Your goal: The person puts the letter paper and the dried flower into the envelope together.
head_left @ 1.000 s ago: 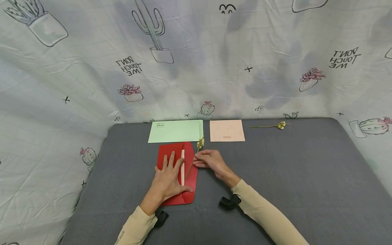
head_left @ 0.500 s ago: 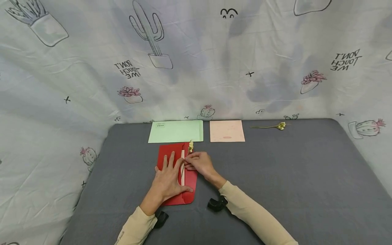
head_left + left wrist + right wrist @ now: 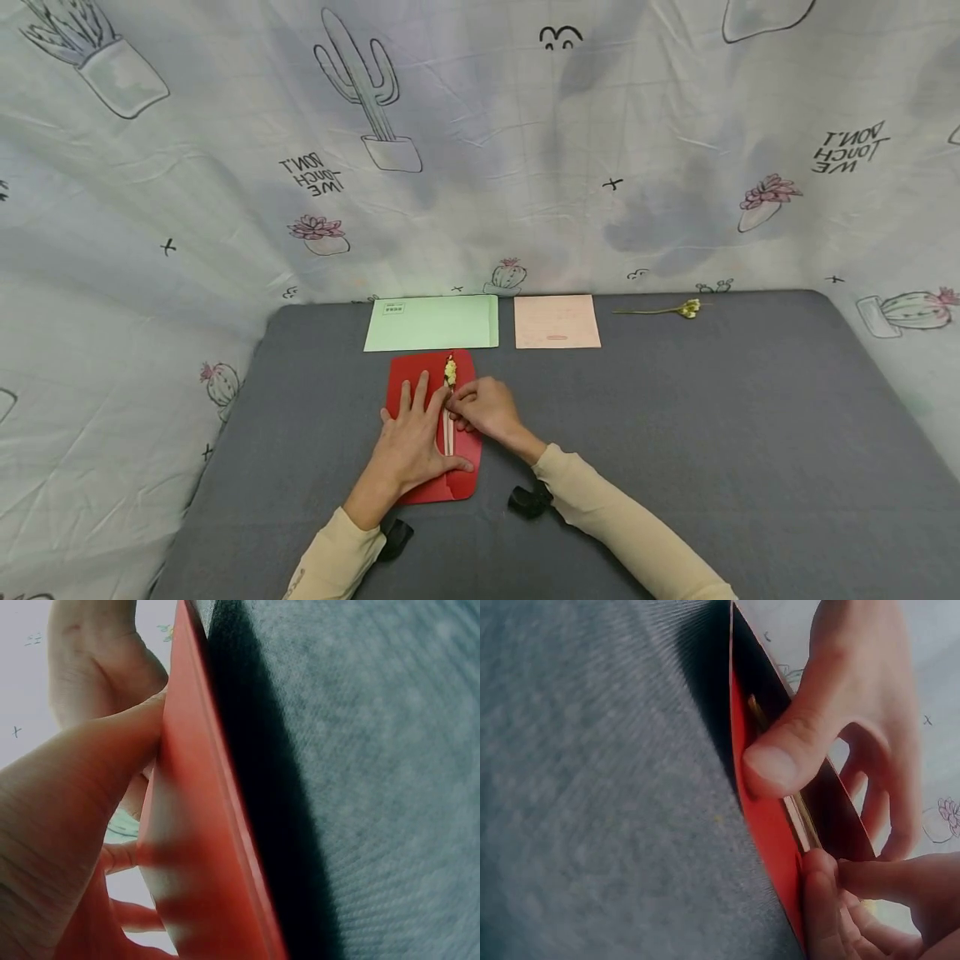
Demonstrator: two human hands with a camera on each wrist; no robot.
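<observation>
A red envelope [image 3: 412, 364] lies on the grey table with its flap [image 3: 465, 437] folded out to the right. My left hand [image 3: 405, 446] rests spread over it, fingers straight, thumb pressing on the flap side. Its thumb also shows against the red paper in the right wrist view. Inside the opening sits a pale card [image 3: 448, 442], seen edge-on. My right hand [image 3: 487, 408] pinches the stem of a small yellow dried flower [image 3: 450, 372] between thumb and fingers. The stem [image 3: 807, 814] runs along the opening beside the card, passing behind the left thumb.
Along the back edge of the table [image 3: 675, 467] lie a light green envelope [image 3: 431, 323], a peach card [image 3: 557, 322] and a second dried flower [image 3: 686, 308]. A cloth [image 3: 480, 167] printed with cacti hangs right behind the table.
My right hand has moved left with the dried flower, from over the flap to the envelope's opening. The stem now lies along the opening. The left hand has stayed in place.
</observation>
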